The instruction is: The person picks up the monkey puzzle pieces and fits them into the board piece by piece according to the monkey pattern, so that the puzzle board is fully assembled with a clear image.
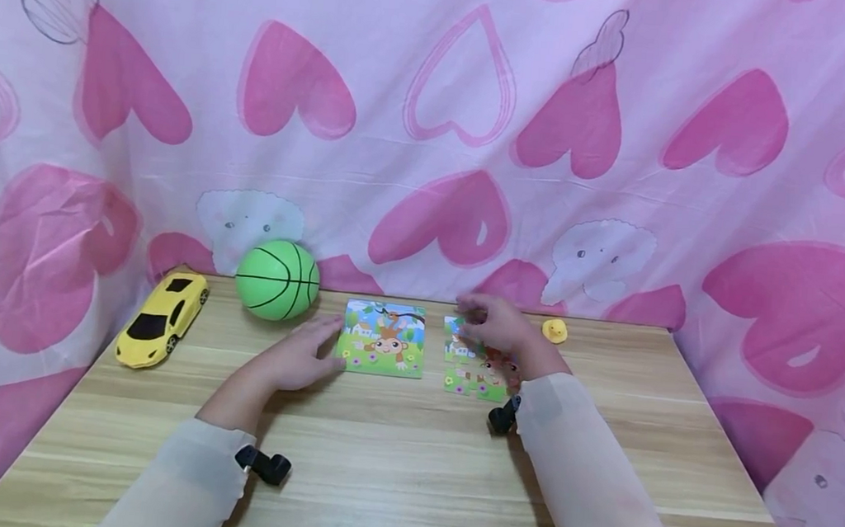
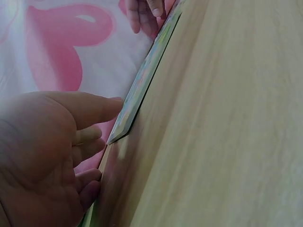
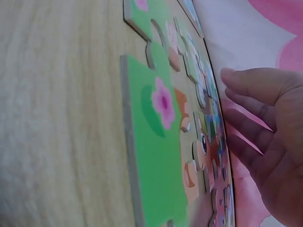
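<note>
A flat square picture board [image 1: 382, 339] with a cartoon monkey lies near the back of the table. My left hand [image 1: 303, 355] is at its left side, fingers loosely extended; in the left wrist view the thumb overlaps the board's edge [image 2: 147, 78], and contact is hard to tell. To the right lie jigsaw pieces [image 1: 455, 380] with a similar monkey picture, small gaps between some of them. Over their back part my right hand [image 1: 500, 323] hovers with fingers relaxed and apart, hiding some pieces. The right wrist view shows a green flowered piece [image 3: 151, 146] and nothing in that hand [image 3: 279, 123].
A green ball [image 1: 277, 280] stands at the back left, with a yellow toy car [image 1: 162, 319] farther left. Behind the right hand's wrist sits a small yellow duck [image 1: 554, 331]. A pink heart-patterned cloth [image 1: 371, 160] hangs along the wooden table's [image 1: 377, 467] back edge.
</note>
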`<state>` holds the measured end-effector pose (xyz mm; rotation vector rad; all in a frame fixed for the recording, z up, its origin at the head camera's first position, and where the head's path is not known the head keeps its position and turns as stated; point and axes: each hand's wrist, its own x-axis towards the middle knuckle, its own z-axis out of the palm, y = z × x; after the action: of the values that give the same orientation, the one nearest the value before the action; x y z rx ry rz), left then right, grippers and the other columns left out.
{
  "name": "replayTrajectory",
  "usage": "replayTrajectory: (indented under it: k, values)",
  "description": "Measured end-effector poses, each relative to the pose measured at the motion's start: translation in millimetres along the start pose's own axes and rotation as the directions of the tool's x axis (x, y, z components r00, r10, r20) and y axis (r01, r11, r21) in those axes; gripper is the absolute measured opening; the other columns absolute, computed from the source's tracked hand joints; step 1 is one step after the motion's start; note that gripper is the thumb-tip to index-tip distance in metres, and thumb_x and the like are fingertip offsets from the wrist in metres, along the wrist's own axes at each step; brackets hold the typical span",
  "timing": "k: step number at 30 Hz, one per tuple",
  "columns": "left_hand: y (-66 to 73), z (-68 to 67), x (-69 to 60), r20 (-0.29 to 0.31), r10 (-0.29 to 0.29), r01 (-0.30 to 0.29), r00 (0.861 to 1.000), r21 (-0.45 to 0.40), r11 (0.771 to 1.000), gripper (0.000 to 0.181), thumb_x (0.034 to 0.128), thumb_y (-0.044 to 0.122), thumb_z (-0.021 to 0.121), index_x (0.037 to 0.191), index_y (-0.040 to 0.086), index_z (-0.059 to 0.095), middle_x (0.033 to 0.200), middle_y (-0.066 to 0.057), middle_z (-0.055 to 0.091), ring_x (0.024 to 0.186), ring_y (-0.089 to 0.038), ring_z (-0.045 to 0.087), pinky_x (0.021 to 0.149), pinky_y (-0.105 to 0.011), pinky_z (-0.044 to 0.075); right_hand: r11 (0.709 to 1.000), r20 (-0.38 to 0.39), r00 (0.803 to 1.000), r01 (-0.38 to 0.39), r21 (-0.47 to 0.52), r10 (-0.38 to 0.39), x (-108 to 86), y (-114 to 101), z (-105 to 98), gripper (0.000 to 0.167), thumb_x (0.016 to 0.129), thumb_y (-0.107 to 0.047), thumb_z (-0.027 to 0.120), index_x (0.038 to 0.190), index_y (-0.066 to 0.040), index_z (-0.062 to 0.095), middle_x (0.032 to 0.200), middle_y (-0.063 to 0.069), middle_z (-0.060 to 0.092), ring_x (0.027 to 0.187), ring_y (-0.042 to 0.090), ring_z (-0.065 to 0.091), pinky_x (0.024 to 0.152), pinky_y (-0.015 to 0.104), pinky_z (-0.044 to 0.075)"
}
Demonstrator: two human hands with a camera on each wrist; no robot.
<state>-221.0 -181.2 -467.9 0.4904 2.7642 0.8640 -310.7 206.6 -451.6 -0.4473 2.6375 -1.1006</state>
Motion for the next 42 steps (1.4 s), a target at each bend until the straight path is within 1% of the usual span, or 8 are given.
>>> replayTrajectory:
  k: [3,8,12,19,22,28,36,42]
  values:
    - [1.1,0.7,-1.0,0.008,0.001,-0.001,1.000,0.032,0.999,0.074,0.1040,0.036,0.067,0.167,0.009,0.037,0.178,-0.013,0.029,0.166,-0.046,0.019,0.135,-0.066,0.017,1.000,0.018,1.000,-0.008,-0.026,0.009,2.9,2.6,-0.7,0.058,0.096,-0.017,0.082,0.151,-0.018,0.062,0.147,0.006,0.067,0.139,0.030,0.059,0.122,0.052,0.050]
    - [1.3,0.9,-1.9,0.009,0.000,-0.001,1.000,0.083,0.997,0.072,0.1039,0.036,0.067,0.165,0.009,0.041,0.177,-0.012,0.030,0.165,-0.049,0.019,0.135,-0.067,0.017,0.998,0.035,0.999,-0.029,-0.059,0.031,6.1,5.3,-0.4,0.060,0.094,-0.016,0.084,0.150,-0.020,0.063,0.148,0.004,0.067,0.140,0.029,0.059,0.124,0.051,0.049]
    - [1.1,1.3,-1.9,0.002,0.002,-0.003,1.000,0.101,0.995,0.072,0.1035,0.036,0.067,0.164,0.008,0.042,0.177,-0.012,0.031,0.164,-0.050,0.020,0.134,-0.068,0.017,0.996,0.036,0.998,-0.052,-0.074,0.055,8.1,4.5,0.2,0.062,0.093,-0.017,0.085,0.151,-0.023,0.063,0.147,0.002,0.067,0.139,0.028,0.059,0.124,0.050,0.048]
    - [3.2,2.1,-3.9,0.018,0.012,-0.014,1.000,0.126,0.992,0.073,0.1035,0.038,0.069,0.164,0.007,0.042,0.177,-0.011,0.031,0.165,-0.048,0.021,0.135,-0.065,0.018,0.993,0.041,0.997,-0.054,-0.106,0.059,9.7,2.3,1.0,0.058,0.095,-0.017,0.083,0.149,-0.022,0.065,0.150,0.005,0.066,0.140,0.028,0.060,0.123,0.051,0.049]
    - [3.8,1.6,-4.8,0.027,0.009,-0.013,1.000,0.129,0.992,0.073,0.1033,0.038,0.069,0.164,0.008,0.043,0.177,-0.010,0.032,0.165,-0.047,0.021,0.135,-0.064,0.018,0.992,0.041,0.997,-0.060,-0.113,0.065,11.0,1.3,1.9,0.053,0.095,-0.018,0.083,0.146,-0.022,0.068,0.149,0.005,0.067,0.134,0.027,0.061,0.121,0.051,0.051]
    - [4.6,0.2,-5.6,0.032,0.009,-0.013,0.999,0.123,0.992,0.072,0.1025,0.037,0.071,0.164,0.010,0.044,0.177,-0.008,0.033,0.165,-0.047,0.020,0.135,-0.065,0.018,0.988,0.026,0.997,-0.071,-0.139,0.076,14.9,1.7,3.5,0.046,0.095,-0.019,0.083,0.140,-0.021,0.072,0.137,0.005,0.069,0.119,0.026,0.061,0.115,0.050,0.056]
    - [5.7,-0.7,-3.4,0.041,0.004,-0.009,0.999,0.123,0.992,0.073,0.1017,0.037,0.072,0.164,0.010,0.044,0.177,-0.008,0.033,0.166,-0.046,0.020,0.135,-0.065,0.018,0.979,0.034,0.998,-0.049,-0.195,0.057,16.5,-0.6,2.3,0.046,0.096,-0.020,0.082,0.141,-0.018,0.072,0.142,0.007,0.065,0.122,0.026,0.059,0.114,0.049,0.057]
    - [4.0,0.1,-3.6,0.039,-0.001,-0.004,0.999,0.122,0.993,0.074,0.1014,0.038,0.072,0.164,0.011,0.043,0.177,-0.006,0.032,0.166,-0.044,0.020,0.136,-0.063,0.018,0.973,0.040,0.998,-0.036,-0.227,0.046,17.1,-3.8,2.0,0.046,0.096,-0.019,0.081,0.140,-0.015,0.071,0.140,0.007,0.062,0.118,0.026,0.057,0.109,0.046,0.060]
